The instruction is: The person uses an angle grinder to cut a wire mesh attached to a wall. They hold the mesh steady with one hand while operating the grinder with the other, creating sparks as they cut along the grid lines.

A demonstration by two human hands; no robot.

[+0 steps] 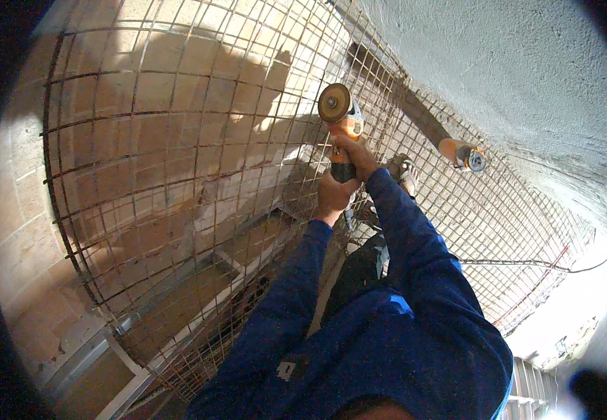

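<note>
An orange and dark angle grinder [345, 128] is in both my hands, its round brownish disc [333, 103] at the far end. My left hand [335, 192] is wrapped round the dark rear end of the body. Just ahead of it, my right hand [359, 157] grips the orange middle. Rusty steel mesh [209, 78] spreads beneath and around the tool. Whether the disc touches a bar, or is spinning, I cannot tell. To the right rests an orange cylindrical thing [461, 154] with a dark and grey end, apart from my hands.
Rough grey plaster [520, 63] borders the mesh at upper right. A dark cable [520, 262] crosses the mesh at right. Pale framed panels [191, 297] lie behind the mesh at lower left. A shoe [409, 177] shows beside my right forearm. Shadows fall on the tan surface.
</note>
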